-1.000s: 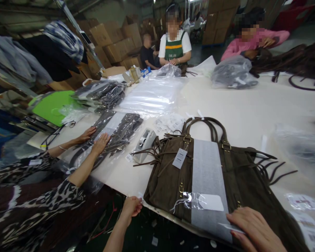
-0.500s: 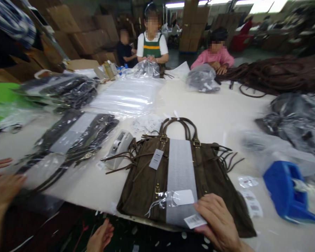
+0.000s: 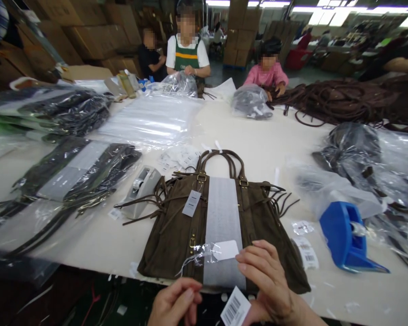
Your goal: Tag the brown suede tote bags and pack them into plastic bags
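Observation:
A dark olive-brown handbag [image 3: 258, 226] with fringed side ties and looped handles lies on the white table, a grey paper strip [image 3: 222, 213] down its middle. A grey hang tag [image 3: 191, 203] hangs from it. Near its lower edge lies a blank white tag [image 3: 225, 250] with clear plastic and string. My right hand [image 3: 270, 280] holds a white barcode label [image 3: 235, 308] at its thumb, the other fingers raised over the bag's lower edge. Close to the table edge, my left hand [image 3: 177, 301] has loosely curled fingers, with nothing visible in them, left of the label.
A blue tape dispenser [image 3: 345, 237] stands to the right, near barcode stickers [image 3: 306, 253]. Left of the bag are a grey tape dispenser [image 3: 141, 190] and plastic-wrapped bags [image 3: 78, 170]. Clear plastic sleeves [image 3: 149, 117] lie farther back. Several people work beyond the table.
My left hand has come up and right, close to the label. My right hand has lifted the label off the bag's lower edge and tilted it. Another person's hand at far left has left view.

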`<action>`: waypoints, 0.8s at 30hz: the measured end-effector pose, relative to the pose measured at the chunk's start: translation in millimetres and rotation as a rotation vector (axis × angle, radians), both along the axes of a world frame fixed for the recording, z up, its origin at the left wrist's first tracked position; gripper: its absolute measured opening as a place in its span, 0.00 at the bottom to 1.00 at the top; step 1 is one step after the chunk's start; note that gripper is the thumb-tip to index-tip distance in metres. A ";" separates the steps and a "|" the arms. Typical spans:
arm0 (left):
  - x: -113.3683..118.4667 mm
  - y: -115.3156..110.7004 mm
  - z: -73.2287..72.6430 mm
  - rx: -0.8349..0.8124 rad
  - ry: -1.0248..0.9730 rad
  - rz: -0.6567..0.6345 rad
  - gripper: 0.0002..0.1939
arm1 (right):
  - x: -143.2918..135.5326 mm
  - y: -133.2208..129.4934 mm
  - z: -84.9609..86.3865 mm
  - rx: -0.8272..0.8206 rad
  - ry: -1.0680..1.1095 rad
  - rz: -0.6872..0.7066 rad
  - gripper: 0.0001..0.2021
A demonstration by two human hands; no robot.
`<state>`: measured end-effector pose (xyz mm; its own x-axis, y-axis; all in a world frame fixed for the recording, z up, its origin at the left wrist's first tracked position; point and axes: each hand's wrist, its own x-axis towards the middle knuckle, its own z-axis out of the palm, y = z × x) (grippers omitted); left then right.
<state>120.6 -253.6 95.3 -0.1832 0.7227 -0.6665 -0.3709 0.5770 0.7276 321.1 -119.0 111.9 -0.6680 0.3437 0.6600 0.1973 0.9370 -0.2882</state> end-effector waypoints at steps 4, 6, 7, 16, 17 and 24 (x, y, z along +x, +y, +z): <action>32.1 56.7 43.7 0.125 -0.363 -0.200 0.12 | -2.8 -3.1 -5.2 -0.069 0.003 0.039 0.36; 39.8 66.5 48.7 0.156 -0.400 -0.277 0.07 | -0.7 -5.2 -9.6 -0.100 0.004 0.040 0.37; 42.1 68.0 48.3 0.163 -0.390 -0.290 0.05 | 0.9 -6.4 -12.0 -0.111 0.002 0.037 0.38; 53.0 61.7 39.0 0.094 -0.361 -0.212 0.09 | 7.4 -10.7 -19.7 -0.234 0.013 0.042 0.38; 54.9 61.1 38.3 0.091 -0.352 -0.193 0.10 | 6.8 -10.6 -19.3 -0.260 0.029 0.045 0.38; 60.2 60.5 25.4 0.075 -0.221 0.048 0.15 | 12.5 -16.3 -15.9 -0.857 0.006 -0.007 0.24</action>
